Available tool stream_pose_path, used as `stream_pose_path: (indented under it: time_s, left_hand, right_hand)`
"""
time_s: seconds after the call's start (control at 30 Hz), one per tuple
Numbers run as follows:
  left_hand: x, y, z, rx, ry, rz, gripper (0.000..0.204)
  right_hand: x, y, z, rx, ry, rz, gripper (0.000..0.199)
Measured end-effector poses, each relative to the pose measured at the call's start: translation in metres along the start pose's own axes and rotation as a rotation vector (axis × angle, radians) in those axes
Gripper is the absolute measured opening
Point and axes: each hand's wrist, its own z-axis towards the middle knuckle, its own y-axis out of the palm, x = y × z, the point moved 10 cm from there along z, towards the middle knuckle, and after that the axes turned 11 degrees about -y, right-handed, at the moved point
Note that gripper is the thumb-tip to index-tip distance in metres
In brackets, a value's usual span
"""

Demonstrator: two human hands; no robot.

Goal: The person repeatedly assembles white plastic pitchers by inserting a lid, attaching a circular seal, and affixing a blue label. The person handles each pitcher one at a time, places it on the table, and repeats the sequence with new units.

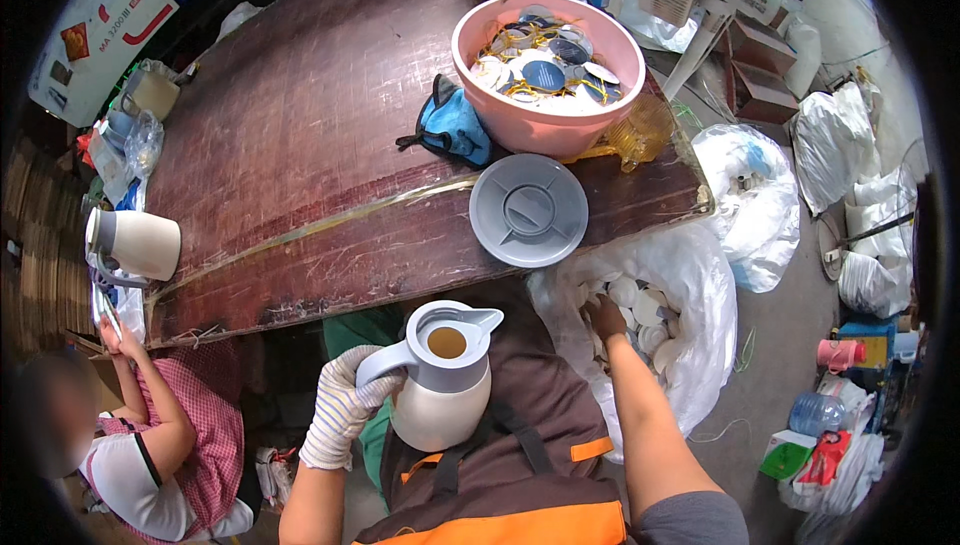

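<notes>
The left hand, in a striped knit glove, grips the grey handle of a smooth, round-bellied cream jug upright above the lap, and the right hand, bare, dips into a crinkled translucent plastic bag among flat white discs; fingers hidden, so can't tell what it holds! Beyond, a scuffed, red-brown counter carries a ribbed grey round lid beside a glossy pink plastic tub, with white sacks slumping on the right of the room.
</notes>
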Motion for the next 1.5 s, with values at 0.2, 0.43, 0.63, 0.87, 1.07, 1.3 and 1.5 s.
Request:
stream_pose_path:
  time_s: [0.2,0.43,0.63,0.87,1.07,1.3,1.5]
  left_hand:
    - [-0.001,0.001,-0.011,0.013,-0.016,-0.064,0.028]
    - [-0.003,0.034,-0.028,-0.202,0.048,-0.016,0.027]
    - [-0.013,0.027,-0.047,-0.174,0.107,0.160,0.036]
    - [-0.023,0.019,-0.057,-0.198,0.175,0.158,0.040]
    - [-0.026,-0.005,-0.029,-0.260,0.308,0.047,0.038]
    - [-0.010,0.027,0.034,-0.256,0.349,0.000,0.025]
    - [-0.016,0.067,0.045,-0.333,0.226,0.004,0.015]
  right_hand:
    - [-0.043,-0.042,-0.086,-0.082,0.214,0.756,0.056]
    - [-0.303,-0.159,-0.246,0.143,-0.872,0.636,0.058]
    - [-0.399,-0.135,-0.304,0.114,-1.230,-0.238,0.063]
    - [-0.452,-0.117,-0.303,-0.151,-1.499,-0.217,0.064]
    - [-0.473,-0.104,-0.343,-0.165,-1.800,-0.225,0.055]
    - [-0.483,-0.089,-0.381,-0.366,-2.014,-0.072,0.045]
    - [-0.483,-0.090,-0.388,-0.411,-2.066,-0.026,0.041]
